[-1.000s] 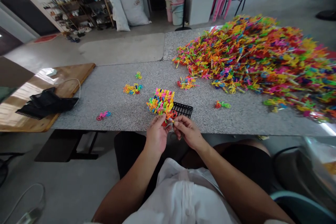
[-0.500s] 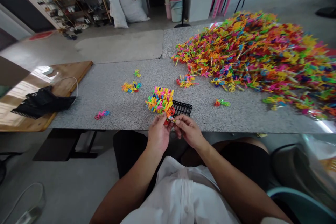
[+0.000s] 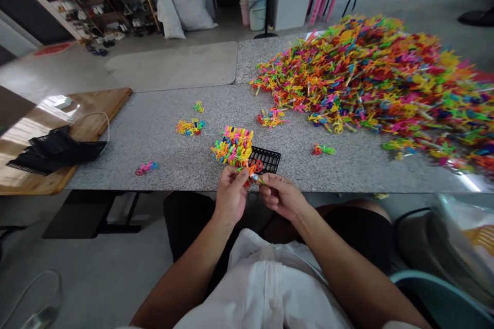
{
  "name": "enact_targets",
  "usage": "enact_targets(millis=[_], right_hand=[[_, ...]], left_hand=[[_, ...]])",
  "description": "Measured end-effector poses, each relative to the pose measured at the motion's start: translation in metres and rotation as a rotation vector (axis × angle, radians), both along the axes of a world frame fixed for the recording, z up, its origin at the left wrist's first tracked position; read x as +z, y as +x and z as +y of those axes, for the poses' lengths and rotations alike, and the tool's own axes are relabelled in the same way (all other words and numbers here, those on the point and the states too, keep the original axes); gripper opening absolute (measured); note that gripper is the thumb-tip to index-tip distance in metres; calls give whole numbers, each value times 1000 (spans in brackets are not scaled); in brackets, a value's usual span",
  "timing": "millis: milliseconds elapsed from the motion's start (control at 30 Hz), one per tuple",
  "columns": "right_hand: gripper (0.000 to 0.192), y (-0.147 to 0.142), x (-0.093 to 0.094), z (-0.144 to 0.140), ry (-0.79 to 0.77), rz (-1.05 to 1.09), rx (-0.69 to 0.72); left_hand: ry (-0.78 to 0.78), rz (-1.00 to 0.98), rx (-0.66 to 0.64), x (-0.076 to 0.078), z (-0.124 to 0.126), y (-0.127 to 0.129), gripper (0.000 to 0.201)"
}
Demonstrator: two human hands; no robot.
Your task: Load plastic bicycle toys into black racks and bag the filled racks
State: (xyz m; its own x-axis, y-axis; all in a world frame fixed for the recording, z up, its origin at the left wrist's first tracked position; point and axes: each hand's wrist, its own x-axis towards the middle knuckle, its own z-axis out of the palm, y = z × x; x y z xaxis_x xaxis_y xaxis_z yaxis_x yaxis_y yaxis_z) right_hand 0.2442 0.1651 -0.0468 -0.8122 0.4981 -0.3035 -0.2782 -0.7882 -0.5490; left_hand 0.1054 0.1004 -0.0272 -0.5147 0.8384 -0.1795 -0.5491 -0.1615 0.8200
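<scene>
Near the table's front edge, my left hand (image 3: 231,193) pinches one end of a small orange-red plastic toy (image 3: 255,166) with ring-shaped parts. My right hand (image 3: 283,196) closes its thumb and fingers on the other end, where a thin, shiny, printed tube (image 3: 255,178) shows. The toy's exact kind is too small to make out. Just beyond the hands lies a black plastic grid rack (image 3: 272,158). Rows of similar colourful toys (image 3: 233,145) stand packed at its left part, hiding the slots there.
A big heap of the same colourful toys (image 3: 370,77) covers the right of the granite table (image 3: 162,128). Small clusters (image 3: 191,126) lie about, with a pink-and-blue toy (image 3: 145,167) at left. Black racks (image 3: 54,151) rest on a wooden board (image 3: 98,108). A teal tub (image 3: 428,280) stands lower right.
My hands have drawn slightly apart, and more of the orange-red toy and its tube shows between them. The whole view has shifted a little.
</scene>
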Motion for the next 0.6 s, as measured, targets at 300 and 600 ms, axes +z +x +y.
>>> enact_targets(millis=[300,600], right_hand=[[45,8,16,-3,63,18,16],[44,6,24,-19,221,-97,-218]], left_hand=[[16,128,-7,6,-7,4,51],[2,457,111,-16,-7,3,45]])
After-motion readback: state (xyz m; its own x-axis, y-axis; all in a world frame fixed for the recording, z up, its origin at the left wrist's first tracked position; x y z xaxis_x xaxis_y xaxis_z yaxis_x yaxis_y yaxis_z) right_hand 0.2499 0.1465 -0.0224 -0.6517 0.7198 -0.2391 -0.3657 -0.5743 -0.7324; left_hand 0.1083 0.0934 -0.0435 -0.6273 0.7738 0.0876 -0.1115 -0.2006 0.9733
